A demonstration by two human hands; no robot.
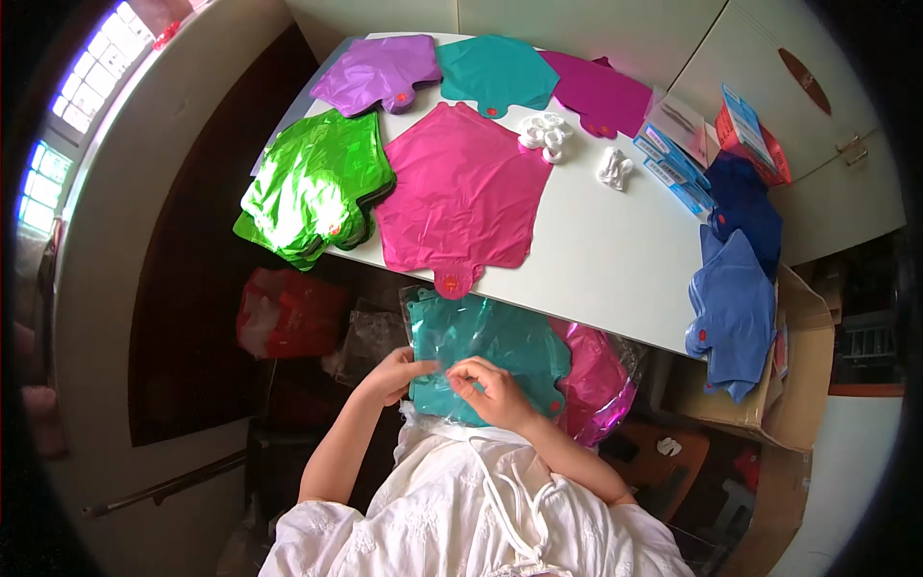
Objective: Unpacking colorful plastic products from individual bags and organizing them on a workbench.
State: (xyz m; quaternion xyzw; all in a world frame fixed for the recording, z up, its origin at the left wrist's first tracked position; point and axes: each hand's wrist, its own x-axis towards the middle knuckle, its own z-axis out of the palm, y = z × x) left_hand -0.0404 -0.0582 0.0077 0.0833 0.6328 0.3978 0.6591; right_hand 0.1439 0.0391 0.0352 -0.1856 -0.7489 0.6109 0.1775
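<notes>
Flat teal foil balloons (519, 341) lie on my lap below the table edge, with a clear plastic bag (461, 325) over their left part. My left hand (389, 377) is closed on the bag's left side, its thumb on top. Beside it, my right hand (488, 392) is bent over the teal foil, fingertips pinched together at the clear film. Exactly what sits between those fingertips is too small to see. Shiny pink foil balloons (596, 380) in clear wrapping lie to the right, partly under the teal ones.
On the white table (615, 260) lie pink (461, 192), green (312, 183), lilac (380, 72), teal (495, 72) and magenta (601, 93) foil balloons. White ribbon rolls (546, 133) and blue boxes (673, 168) stand near. Blue balloons (735, 308) hang by a cardboard box (803, 370).
</notes>
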